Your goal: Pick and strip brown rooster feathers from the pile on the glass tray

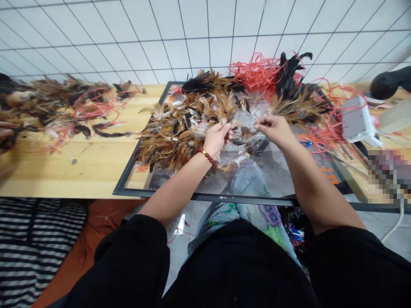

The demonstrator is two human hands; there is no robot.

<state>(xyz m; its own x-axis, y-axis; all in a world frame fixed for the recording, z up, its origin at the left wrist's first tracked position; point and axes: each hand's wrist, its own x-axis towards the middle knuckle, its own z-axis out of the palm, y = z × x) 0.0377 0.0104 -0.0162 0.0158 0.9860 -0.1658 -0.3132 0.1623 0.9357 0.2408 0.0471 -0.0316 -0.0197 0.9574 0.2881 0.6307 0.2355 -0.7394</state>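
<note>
My left hand (216,140), with a beaded bracelet (207,157) on the wrist, is closed in a pinch at the right edge of a heap of brown feathers (173,141). A tuft of light brown feathers (225,107) rises from its fingertips. To the right, my right hand (276,129) is pinched too, its fingertips pointing left; whatever lies between them is too small to make out. Loose dark feathers (253,147) and pale fluff lie between the hands on a black-framed transparent panel (180,182).
Tangled red plastic string (255,75) lies at the back, beside black feathers (289,75). A white device (355,119) with a cable stands at right. On the wooden table (96,171) at left are more feathers (41,96) and another person's hand (6,131). A tiled wall rises behind.
</note>
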